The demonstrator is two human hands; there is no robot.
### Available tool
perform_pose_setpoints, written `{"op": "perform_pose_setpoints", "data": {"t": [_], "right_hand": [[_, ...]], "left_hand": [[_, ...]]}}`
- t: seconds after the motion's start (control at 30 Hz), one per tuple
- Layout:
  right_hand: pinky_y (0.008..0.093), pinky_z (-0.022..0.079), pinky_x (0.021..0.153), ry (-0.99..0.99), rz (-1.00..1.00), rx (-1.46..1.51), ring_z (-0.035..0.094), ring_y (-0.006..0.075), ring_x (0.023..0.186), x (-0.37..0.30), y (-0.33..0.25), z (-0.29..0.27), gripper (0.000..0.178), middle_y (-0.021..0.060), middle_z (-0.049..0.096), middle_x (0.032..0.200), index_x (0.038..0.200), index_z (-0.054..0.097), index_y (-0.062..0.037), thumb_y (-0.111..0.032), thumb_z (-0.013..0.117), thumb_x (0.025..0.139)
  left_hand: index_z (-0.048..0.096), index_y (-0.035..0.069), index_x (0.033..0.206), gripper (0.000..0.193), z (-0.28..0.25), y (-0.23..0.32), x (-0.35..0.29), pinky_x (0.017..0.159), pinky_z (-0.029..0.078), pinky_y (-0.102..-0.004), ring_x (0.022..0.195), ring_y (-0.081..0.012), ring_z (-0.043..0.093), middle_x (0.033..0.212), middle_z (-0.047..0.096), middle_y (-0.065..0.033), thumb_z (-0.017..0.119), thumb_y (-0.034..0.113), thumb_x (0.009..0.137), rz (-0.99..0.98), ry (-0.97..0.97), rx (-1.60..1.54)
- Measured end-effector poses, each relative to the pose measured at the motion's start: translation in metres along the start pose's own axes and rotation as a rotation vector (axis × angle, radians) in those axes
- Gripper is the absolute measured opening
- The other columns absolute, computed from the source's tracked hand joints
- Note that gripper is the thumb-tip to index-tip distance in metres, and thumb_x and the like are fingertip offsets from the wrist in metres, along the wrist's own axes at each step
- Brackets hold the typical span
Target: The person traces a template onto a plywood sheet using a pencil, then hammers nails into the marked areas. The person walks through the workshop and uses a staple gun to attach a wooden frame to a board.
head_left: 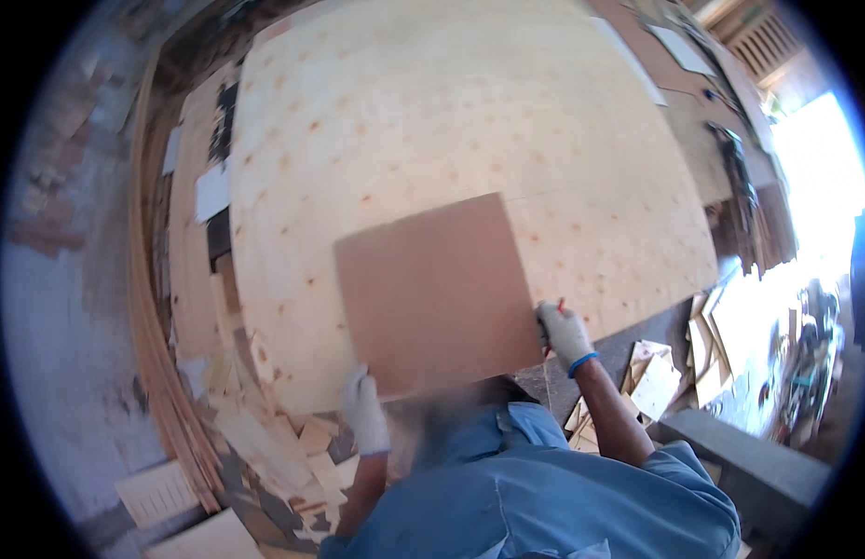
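Note:
A square brown board (437,298) lies on a large pale plywood sheet (432,112), near its front edge and a little askew to it. My left hand (364,410), in a white glove, grips the board at its near left corner. At the board's right edge, near the near right corner, is my right hand (565,335) in a white glove with a blue cuff. Its fingers are closed round a thin red tool (561,305), whose red shows above and below the fist. The tool's kind is hidden by the glove.
Wood offcuts (311,456) litter the floor at lower left, and more scrap pieces (654,382) lie at right. Long wood strips (157,373) run along the left. A grey beam (744,456) stands at lower right. Dark tools (735,172) lie beyond the sheet's right edge.

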State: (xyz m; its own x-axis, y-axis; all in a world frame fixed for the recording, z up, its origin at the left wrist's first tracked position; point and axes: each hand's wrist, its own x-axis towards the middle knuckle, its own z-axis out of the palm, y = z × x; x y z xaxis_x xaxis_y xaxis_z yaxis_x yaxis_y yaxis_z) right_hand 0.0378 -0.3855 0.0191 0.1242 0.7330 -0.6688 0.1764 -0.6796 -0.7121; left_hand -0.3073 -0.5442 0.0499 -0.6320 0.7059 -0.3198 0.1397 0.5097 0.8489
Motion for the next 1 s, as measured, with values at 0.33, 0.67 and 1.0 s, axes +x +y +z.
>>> {"op": "perform_pose_setpoints", "data": {"t": [0.33, 0.67, 1.0], "right_hand": [[0.0413, 0.054, 0.078, -0.377, -0.34, -0.366, 0.07, 0.0313, 0.086, -0.077, 0.002, -0.043, 0.05, 0.0144, 0.071, 0.094, 0.119, 0.067, -0.0016, -0.04, 0.071, 0.087], [0.0282, 0.052, 0.064, -0.13, -1.043, -0.449, 0.063, 0.0073, 0.075, -0.101, 0.032, -0.17, 0.032, -0.0001, 0.07, 0.081, 0.096, 0.074, 0.0036, -0.027, 0.067, 0.098], [0.0307, 0.058, 0.068, 0.22, -0.268, 0.529, 0.07, 0.0146, 0.078, 0.032, 0.011, -0.364, 0.032, 0.0047, 0.072, 0.092, 0.108, 0.069, 0.0028, -0.028, 0.069, 0.098]], "left_hand": [[0.065, -0.005, 0.126, 0.035, 0.019, -0.016, -0.058, 0.1, 0.044, -0.0365, 0.117, -0.0226, 0.058, 0.127, 0.062, -0.0121, 0.053, 0.014, 0.099, 0.0, 0.048, -0.288], [0.063, 0.009, 0.122, 0.028, 0.085, -0.099, -0.147, 0.085, 0.053, -0.036, 0.093, -0.0217, 0.065, 0.108, 0.067, -0.0095, 0.064, 0.026, 0.101, -0.473, -0.26, -0.757], [0.049, -0.002, 0.141, 0.053, 0.306, 0.027, -0.18, 0.109, 0.047, -0.0459, 0.121, -0.0341, 0.059, 0.133, 0.058, -0.0214, 0.052, 0.039, 0.107, -0.487, -0.649, -0.697]]}}
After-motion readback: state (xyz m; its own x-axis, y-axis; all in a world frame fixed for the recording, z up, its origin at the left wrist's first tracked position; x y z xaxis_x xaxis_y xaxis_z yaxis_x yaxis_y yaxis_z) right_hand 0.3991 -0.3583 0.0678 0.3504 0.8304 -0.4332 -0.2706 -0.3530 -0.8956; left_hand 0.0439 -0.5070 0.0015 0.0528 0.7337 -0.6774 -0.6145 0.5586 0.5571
